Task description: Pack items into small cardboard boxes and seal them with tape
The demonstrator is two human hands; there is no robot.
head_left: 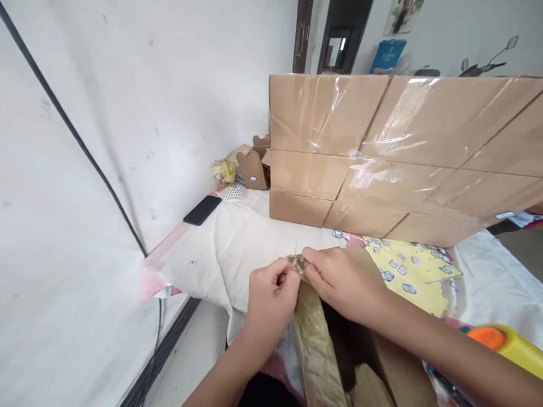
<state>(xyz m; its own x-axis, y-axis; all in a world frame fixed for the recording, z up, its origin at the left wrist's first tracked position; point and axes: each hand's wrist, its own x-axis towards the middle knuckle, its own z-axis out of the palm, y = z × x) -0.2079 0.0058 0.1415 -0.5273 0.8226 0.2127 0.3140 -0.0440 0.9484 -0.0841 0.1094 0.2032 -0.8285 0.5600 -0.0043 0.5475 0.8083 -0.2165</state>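
Note:
My left hand [272, 289] is closed in a pinch on the far end of a crinkled, yellowish strip of packing tape [314, 339]. Close beside it, my right hand [341, 281] pinches the same bunched end, its fingertips nearly touching those of the left. Toward me the strip runs down along the left edge of an open cardboard box [401, 362]. The box's inside is dark, and a loose cardboard flap [369, 387] shows within it. My right forearm passes over the box and hides part of it.
A tall stack of taped cardboard cartons [309, 116] stands across the back of the cloth-covered table [250, 237]. A black phone [202, 210] lies at left near small open boxes [253, 169]. At right are a yellow sticker-covered sheet [411, 274] and a yellow-orange tool [515, 345].

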